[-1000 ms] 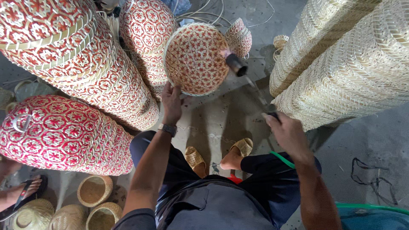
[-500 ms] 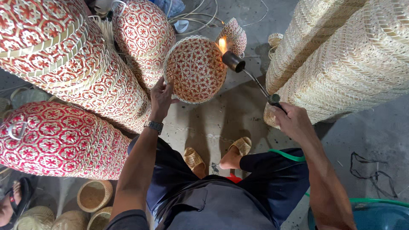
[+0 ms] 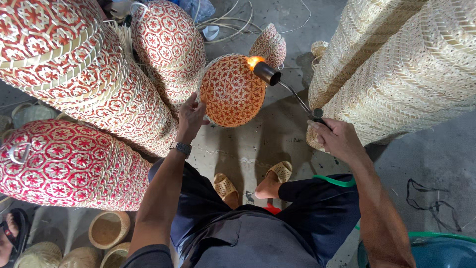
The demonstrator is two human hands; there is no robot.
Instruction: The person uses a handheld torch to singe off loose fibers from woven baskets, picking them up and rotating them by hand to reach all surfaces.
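- Beside our left hand (image 3: pixel 191 116) lie large red-and-white woven lanterns (image 3: pixel 74 164).
- Our left hand's fingers clamp the rim of a round red woven basket (image 3: pixel 231 92), tilted above the floor.
- Our right hand (image 3: pixel 337 139) is closed around a gas torch (image 3: pixel 290 92); its flame touches the basket's upper edge.

Bare concrete floor (image 3: pixel 277 144) lies open from six to twelve o'clock of the round woven shade (image 3: pixel 232 92). Red patterned lanterns (image 3: pixel 114 94) crowd nine and ten o'clock; pale wicker stacks (image 3: pixel 396 74) wall off three o'clock.
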